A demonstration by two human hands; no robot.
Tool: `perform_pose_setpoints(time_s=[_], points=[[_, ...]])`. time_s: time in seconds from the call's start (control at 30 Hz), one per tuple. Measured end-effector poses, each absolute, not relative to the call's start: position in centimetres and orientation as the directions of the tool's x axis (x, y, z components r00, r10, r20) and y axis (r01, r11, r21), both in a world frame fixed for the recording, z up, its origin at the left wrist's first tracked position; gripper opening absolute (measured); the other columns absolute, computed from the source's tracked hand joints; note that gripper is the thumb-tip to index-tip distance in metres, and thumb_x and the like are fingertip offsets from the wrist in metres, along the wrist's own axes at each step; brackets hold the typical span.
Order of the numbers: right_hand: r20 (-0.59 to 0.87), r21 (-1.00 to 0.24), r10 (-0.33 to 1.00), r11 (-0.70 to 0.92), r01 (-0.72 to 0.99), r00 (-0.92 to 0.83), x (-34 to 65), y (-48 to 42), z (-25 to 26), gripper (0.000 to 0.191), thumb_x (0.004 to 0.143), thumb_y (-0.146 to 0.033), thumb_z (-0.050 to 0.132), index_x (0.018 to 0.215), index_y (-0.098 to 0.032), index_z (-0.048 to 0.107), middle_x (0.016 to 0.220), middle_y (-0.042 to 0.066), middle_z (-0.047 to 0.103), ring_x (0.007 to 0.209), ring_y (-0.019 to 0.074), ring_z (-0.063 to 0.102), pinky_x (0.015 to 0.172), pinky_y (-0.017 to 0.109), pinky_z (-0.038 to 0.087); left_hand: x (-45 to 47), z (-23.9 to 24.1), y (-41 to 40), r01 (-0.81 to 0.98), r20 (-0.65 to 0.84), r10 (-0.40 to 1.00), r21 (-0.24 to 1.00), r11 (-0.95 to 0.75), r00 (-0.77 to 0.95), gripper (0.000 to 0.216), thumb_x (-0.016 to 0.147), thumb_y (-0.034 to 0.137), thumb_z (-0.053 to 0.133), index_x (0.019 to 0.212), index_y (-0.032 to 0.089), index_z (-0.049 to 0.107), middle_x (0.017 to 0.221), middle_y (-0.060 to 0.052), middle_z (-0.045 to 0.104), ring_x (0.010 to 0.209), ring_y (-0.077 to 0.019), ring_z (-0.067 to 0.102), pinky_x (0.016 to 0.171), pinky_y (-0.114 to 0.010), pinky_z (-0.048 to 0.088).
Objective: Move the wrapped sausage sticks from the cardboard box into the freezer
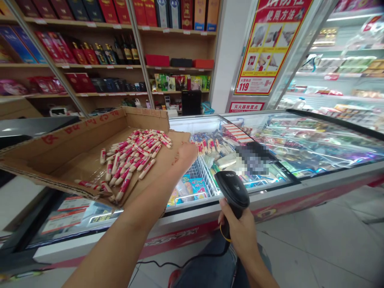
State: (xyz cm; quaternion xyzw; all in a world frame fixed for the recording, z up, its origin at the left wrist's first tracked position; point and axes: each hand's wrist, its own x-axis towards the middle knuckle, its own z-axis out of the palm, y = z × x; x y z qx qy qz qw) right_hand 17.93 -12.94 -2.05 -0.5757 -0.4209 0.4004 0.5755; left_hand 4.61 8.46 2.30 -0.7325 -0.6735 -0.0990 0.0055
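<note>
My left hand (185,155) reaches forward over the open chest freezer (270,202), closed around several red-and-white wrapped sticks (207,146) that fan out beyond its knuckles. Just left of it an open cardboard box (60,148) rests on the freezer top, with a pile of the same sticks (135,158) inside. My right hand (240,232) is lower and nearer, wrapped round the handle of a black barcode scanner (232,190) whose head points toward the freezer. A cable (180,262) runs down from the scanner.
A white wire basket (196,174) and packaged frozen goods lie in the open freezer section; glass lids (315,140) cover the rest. Wooden shelves (105,60) with boxed bottles stand behind, a refrigerated display (345,72) at right, grey tiled floor (330,248) below.
</note>
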Motion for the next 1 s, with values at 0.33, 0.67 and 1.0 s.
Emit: perform_pose_setpoints(time_s=[0.33,0.67,1.0], points=[[-0.016,-1.000,0.971,-0.022,0.023,0.240,16.1,-12.3,-1.9,0.037,0.075,-0.055,0.071,0.070,-0.020,0.058,0.043,-0.004,0.056,0.036,0.0141,0.050,0.038,0.025,0.040,-2.3,6.2,-0.1,0.980,0.186,0.971,0.156,0.120,-0.149,0.041,0.092,0.039,0.043,0.112,0.009,0.062,0.108,-0.022,0.067,0.104,-0.0316,0.064,0.086,-0.037,0.049],[0.018,-0.999,0.985,0.011,0.040,0.170,14.4,-12.7,-2.9,0.037,0.075,-0.053,0.071,0.065,-0.021,0.056,0.043,-0.003,0.056,0.041,0.0158,0.052,0.045,0.027,0.043,-5.1,1.4,-9.5,0.972,-0.039,0.977,0.098,0.212,-0.209,0.031,0.091,0.035,0.046,0.100,0.009,0.061,0.103,-0.023,0.067,0.097,-0.0310,0.066,0.075,-0.033,0.048],[0.050,-0.999,0.984,0.046,0.025,0.173,14.5,-12.4,-1.7,0.037,0.074,-0.055,0.070,0.069,-0.020,0.061,0.041,-0.004,0.055,0.040,0.0158,0.052,0.046,0.027,0.044,-5.5,3.4,-4.2,0.736,0.047,0.996,0.671,-0.088,0.075,0.027,0.095,0.030,0.038,0.074,0.018,0.049,0.068,-0.004,0.059,0.061,-0.0150,0.054,0.058,-0.026,0.038]])
